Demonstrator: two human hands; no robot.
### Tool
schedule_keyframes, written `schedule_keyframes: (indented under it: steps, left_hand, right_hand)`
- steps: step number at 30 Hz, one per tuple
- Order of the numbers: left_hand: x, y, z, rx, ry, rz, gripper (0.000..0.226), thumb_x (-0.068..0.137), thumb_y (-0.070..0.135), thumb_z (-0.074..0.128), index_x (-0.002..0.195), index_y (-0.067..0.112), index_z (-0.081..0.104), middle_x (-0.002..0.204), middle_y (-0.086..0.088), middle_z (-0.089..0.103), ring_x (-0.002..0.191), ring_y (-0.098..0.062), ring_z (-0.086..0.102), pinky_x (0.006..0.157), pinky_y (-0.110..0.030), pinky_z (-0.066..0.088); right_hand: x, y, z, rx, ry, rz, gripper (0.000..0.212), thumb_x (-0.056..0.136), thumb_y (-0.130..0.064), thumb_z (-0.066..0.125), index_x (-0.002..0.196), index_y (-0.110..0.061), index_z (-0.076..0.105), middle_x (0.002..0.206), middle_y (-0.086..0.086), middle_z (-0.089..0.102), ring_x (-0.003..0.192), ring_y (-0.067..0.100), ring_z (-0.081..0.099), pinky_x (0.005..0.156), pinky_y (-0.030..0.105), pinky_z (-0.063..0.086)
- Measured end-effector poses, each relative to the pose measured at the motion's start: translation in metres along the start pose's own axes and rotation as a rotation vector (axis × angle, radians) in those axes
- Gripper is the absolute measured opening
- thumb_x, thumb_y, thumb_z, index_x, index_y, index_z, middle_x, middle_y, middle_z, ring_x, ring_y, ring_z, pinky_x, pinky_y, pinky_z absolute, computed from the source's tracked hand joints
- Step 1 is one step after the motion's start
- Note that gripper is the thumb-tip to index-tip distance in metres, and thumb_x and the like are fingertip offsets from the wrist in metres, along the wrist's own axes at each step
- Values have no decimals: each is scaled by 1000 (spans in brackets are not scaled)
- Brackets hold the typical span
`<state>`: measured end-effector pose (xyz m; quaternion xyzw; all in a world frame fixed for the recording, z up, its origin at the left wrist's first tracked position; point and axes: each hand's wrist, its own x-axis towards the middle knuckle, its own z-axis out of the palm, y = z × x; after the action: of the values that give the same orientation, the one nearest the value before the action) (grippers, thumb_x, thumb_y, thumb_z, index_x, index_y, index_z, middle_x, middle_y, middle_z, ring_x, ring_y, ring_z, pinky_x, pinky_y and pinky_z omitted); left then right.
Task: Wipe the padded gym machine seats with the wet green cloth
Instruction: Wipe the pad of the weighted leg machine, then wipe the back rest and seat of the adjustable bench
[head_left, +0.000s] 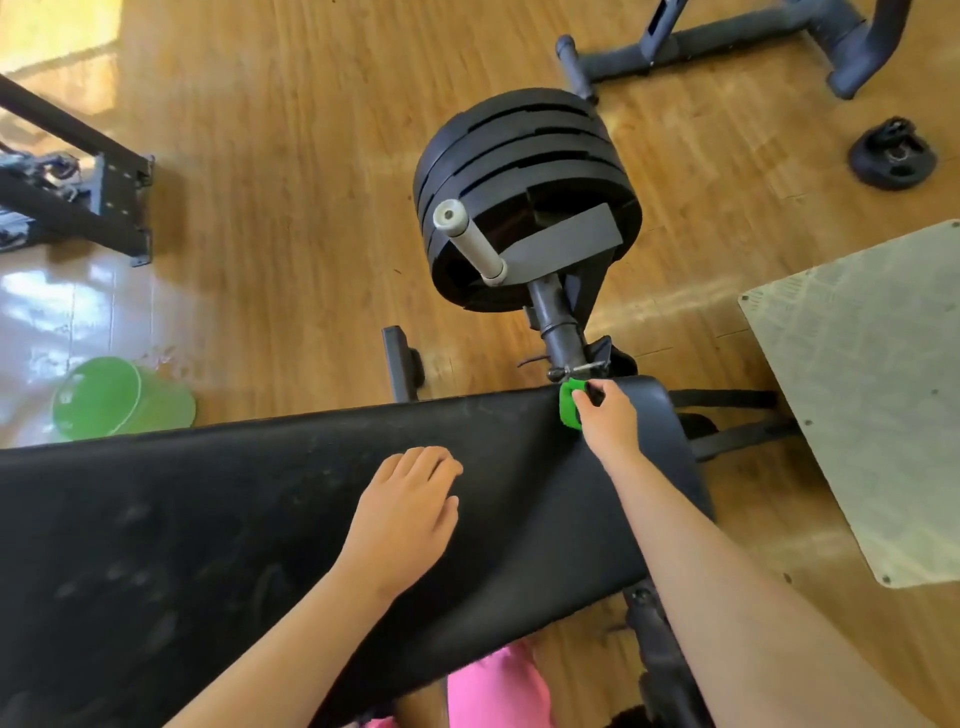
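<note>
Gripping the green cloth (570, 404), the right hand (608, 415) had its fingers curled around it at the far edge of the black padded seat (260, 519), near the seat's right end. The cloth was bright green, bunched into a small wad, mostly hidden by the fingers; whether it was wet could not be told. It touched the pad just below the metal post (558, 327) carrying the stacked black weight plates (524, 171). The left hand (402, 525) lay flat on the seat, palm down, fingers together and slightly bent, holding nothing, well apart from the cloth. The seat surface was matte black with faint dull smudges and scuffs toward its left half. A translucent green bucket (117, 397) stood on the wooden floor (291, 156) beyond the seat's far left side.
</note>
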<state>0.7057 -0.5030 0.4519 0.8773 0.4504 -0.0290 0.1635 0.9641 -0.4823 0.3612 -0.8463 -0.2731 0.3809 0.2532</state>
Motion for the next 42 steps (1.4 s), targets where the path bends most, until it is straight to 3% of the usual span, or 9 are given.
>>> schedule_keyframes:
  steps: [4,9,14,20,26,30,33,37,42]
  left_hand:
    - [-8,-11,0,11,59,-43,32,76,21,76,107,19,68,109,6,66,103,-14,64,93,-32,50]
    - [-19,-19,-12,20,111,-84,31,77,20,76,107,18,70,110,3,67,106,-16,63,96,-35,48]
    - [-54,-42,-31,-25,197,-155,22,81,18,71,103,20,70,112,5,65,108,-14,60,100,-30,38]
    - [-117,-73,-63,-23,340,-264,15,82,13,70,96,17,73,110,1,67,107,-18,61,98,-37,45]
    - [-201,-109,-78,-10,500,-369,25,90,26,47,93,19,71,108,5,65,105,-14,58,99,-30,38]
    - [-259,-131,-85,-14,598,-404,27,91,24,44,89,17,70,105,3,65,103,-16,58,96,-32,41]
    - [-300,-148,-95,-29,679,-437,26,90,24,44,87,15,68,105,2,64,100,-16,55,83,-31,48]
    - [-354,-183,-105,43,734,-475,27,87,25,43,88,13,68,101,-1,64,95,-23,58,81,-26,36]
    - [-420,-226,-116,125,760,-501,26,85,24,44,92,12,67,100,-1,65,95,-24,61,85,-30,35]
  right_hand:
    - [-16,-24,29,-33,-30,-99,35,98,-24,54,131,-11,54,126,11,53,117,27,53,95,35,43]
    - [-69,-56,64,-60,-120,-321,34,97,-24,56,128,-12,54,122,6,53,114,18,51,91,22,37]
    - [-132,-88,91,-21,-186,-425,33,95,-24,59,126,-13,54,118,3,52,109,15,51,92,23,42]
    - [-220,-130,125,-25,-361,-532,35,92,-28,62,125,-21,55,117,-3,51,100,6,48,87,20,39]
    - [-295,-167,160,-41,-395,-644,35,92,-27,63,126,-21,56,117,-4,51,97,3,44,85,16,34]
    - [-344,-181,182,-61,-386,-720,34,92,-27,63,125,-21,57,118,-2,53,101,6,47,87,18,36]
    - [-383,-189,198,-67,-372,-760,32,92,-26,63,123,-20,58,116,-2,54,103,8,49,88,19,38]
    - [-433,-204,219,-66,-386,-851,28,90,-24,66,117,-19,61,110,-2,56,102,11,53,86,21,41]
    - [-498,-219,259,-91,-465,-1030,27,89,-20,67,115,-18,63,109,1,60,99,13,57,88,27,48]
